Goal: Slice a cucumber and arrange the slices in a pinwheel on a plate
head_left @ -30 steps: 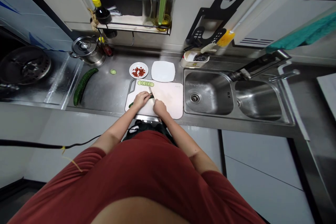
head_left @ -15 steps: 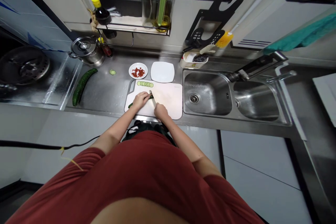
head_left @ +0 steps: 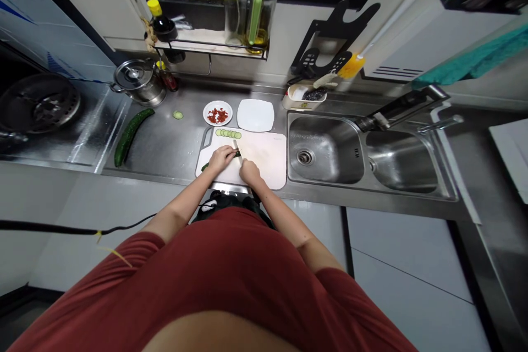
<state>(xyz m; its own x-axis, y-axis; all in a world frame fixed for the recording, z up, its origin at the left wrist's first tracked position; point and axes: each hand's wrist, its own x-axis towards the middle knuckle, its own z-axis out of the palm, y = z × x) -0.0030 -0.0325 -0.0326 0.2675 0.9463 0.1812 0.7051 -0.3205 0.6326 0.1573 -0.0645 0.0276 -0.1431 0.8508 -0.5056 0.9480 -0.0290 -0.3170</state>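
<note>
My left hand (head_left: pixel 221 158) is closed over a dark green cucumber (head_left: pixel 204 166) on the white cutting board (head_left: pixel 268 162); most of the cucumber is hidden beneath the hand. In my right hand (head_left: pixel 249 172) is the handle of a knife (head_left: pixel 238 149). Its blade is at the cucumber's right end, close to the left fingertips. A row of several pale green cucumber slices (head_left: pixel 228 134) lies along the board's far left edge. Behind the board stand a white plate of chopped red pieces (head_left: pixel 218 122) and a bare white square plate (head_left: pixel 256 115).
A whole cucumber (head_left: pixel 131 136) and a cucumber end piece (head_left: pixel 177 115) lie on the steel counter to the left. A lidded pot (head_left: pixel 140 83) stands behind them. The double sink (head_left: pixel 325 173) adjoins the board's right side. A bottle shelf (head_left: pixel 214 47) hangs above.
My right hand and the knife have shifted slightly to the left, with the blade now nearer the left fingertips. My left hand stays on the cucumber.
</note>
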